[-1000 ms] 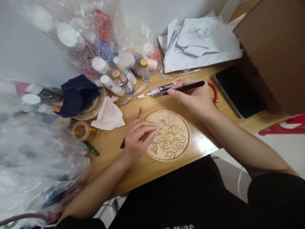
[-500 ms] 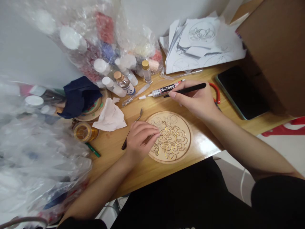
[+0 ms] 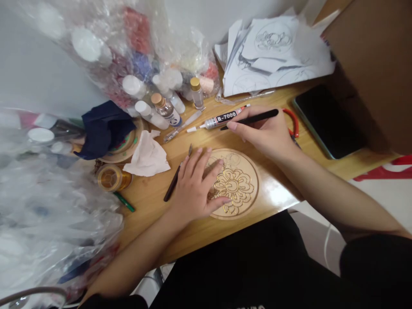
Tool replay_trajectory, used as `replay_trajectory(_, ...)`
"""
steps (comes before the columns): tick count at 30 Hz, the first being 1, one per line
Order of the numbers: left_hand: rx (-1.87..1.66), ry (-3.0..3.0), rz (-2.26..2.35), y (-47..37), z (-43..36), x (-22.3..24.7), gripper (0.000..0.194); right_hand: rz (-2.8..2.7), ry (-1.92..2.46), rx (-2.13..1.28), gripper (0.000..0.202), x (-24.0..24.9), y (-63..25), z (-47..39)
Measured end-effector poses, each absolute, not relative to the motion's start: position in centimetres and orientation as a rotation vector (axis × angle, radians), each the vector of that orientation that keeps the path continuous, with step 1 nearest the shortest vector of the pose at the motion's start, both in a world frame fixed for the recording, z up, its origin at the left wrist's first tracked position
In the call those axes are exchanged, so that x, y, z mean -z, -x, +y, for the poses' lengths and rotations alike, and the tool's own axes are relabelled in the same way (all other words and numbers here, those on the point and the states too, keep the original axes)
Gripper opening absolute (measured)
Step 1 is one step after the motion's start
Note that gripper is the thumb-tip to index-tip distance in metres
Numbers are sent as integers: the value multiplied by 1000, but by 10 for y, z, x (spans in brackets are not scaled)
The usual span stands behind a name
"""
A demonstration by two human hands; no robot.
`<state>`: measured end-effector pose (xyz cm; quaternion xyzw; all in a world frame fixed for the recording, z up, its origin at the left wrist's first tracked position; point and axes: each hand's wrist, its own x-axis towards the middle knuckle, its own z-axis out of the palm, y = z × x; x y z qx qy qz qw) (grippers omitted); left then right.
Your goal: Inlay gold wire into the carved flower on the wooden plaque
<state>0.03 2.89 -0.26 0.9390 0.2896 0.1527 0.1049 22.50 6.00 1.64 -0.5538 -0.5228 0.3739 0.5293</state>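
While my left hand [image 3: 196, 189] lies spread flat, fingers apart, on the left part of the round wooden disc [image 3: 249, 201], it pins the disc to the table [image 3: 193, 231] and holds nothing. The gold-wire flower [image 3: 234, 185] set in the disc shows just right of my fingertips, partly under them at its left edge. My right hand [image 3: 267, 135] sits beyond the disc's far rim, fingers pressed together on 1 thin black tool [image 3: 254, 118], held pen-fashion with the tip pointing left, toward the B-7000 glue tube [image 3: 222, 119] lying just beside it. Judgement: the step in hand is steadying the disc between 2 wire placements, with the tool raised clear of the work. The next move likely calls for bringing the tool tip down to the flower without shifting the disc, so the flat hand must keep even pressure. A dark-handled pick [image 3: 175, 180] lies on the table just left of my left hand, apart from it. Spool of gold wire [image 3: 111, 177], crumpled tissue [image 3: 147, 156] and small bottles [image 3: 164, 107] lie further left; phone [image 3: 325, 122] and paper sketches [image 3: 273, 51] to the right.
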Motion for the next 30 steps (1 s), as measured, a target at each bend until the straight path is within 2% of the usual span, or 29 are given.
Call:
replay_trajectory(13,-439,-2745,871,1,28,5,68,-1263,1354,-909,21,-16,-224,60)
replay_trajectory(21,-472,-2710,867,1,28,6,64,-1238,1379,-936,31,-19,-225,60)
replay_trajectory(30,-461,-2700,854,2,29,7,65,-1238,1379,-924,28,-20,-225,60)
